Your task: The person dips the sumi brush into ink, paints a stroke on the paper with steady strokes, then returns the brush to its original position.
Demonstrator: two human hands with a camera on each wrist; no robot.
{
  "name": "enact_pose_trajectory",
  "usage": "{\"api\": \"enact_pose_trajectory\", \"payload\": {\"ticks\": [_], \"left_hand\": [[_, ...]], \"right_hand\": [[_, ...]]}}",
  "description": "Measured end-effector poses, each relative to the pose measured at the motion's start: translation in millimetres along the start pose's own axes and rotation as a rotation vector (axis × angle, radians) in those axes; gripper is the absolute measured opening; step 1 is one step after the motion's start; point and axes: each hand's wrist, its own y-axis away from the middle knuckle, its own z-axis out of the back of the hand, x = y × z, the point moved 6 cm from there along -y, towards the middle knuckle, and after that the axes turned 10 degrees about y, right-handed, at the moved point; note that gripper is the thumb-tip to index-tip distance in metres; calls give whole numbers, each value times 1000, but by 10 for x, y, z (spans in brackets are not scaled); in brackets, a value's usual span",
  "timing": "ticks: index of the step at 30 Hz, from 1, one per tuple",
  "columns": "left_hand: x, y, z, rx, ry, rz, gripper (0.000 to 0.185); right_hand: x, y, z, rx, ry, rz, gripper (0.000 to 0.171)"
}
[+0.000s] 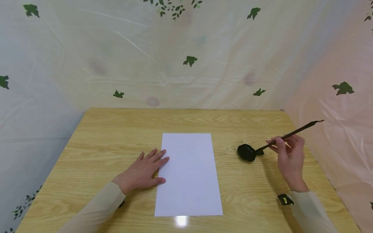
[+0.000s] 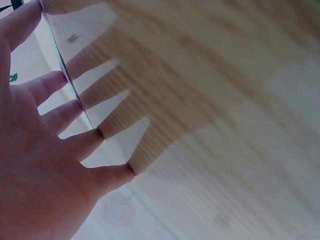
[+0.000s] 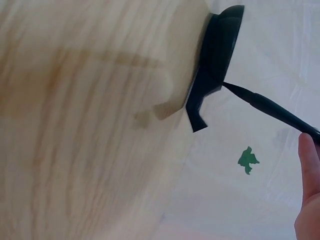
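The left hand [image 1: 142, 173] lies flat on the table [image 1: 102, 145], fingers straight and spread, with its fingertips [image 2: 95, 137] resting on the left edge of a white sheet of paper [image 1: 189, 174]. The right hand [image 1: 288, 158] pinches a dark brush [image 1: 291, 133] between thumb and fingers, holding it at a slant so that the far end points up and to the right. The brush's lower tip sits in a small black ink dish [image 1: 247, 152], which stands on the table just right of the paper and left of the right hand. A few dark specks [image 1: 236, 145] mark the wood beside the dish. A pale curtain with green leaf prints [image 1: 190, 60] hangs behind the table.
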Motion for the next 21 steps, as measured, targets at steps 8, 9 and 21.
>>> {"api": "enact_pose_trajectory", "payload": {"ticks": [8,9,21], "left_hand": [[-4,-7,-2,1,3,12,76],[-7,-7,-1,1,2,11,76],[4,-8,-8,6,-2,14,76]], "right_hand": [[61,-1,-14,-51,27,24,37],[64,1,-21,-56,42,28,36],[35,4,-124,-41,85,74,27]]}}
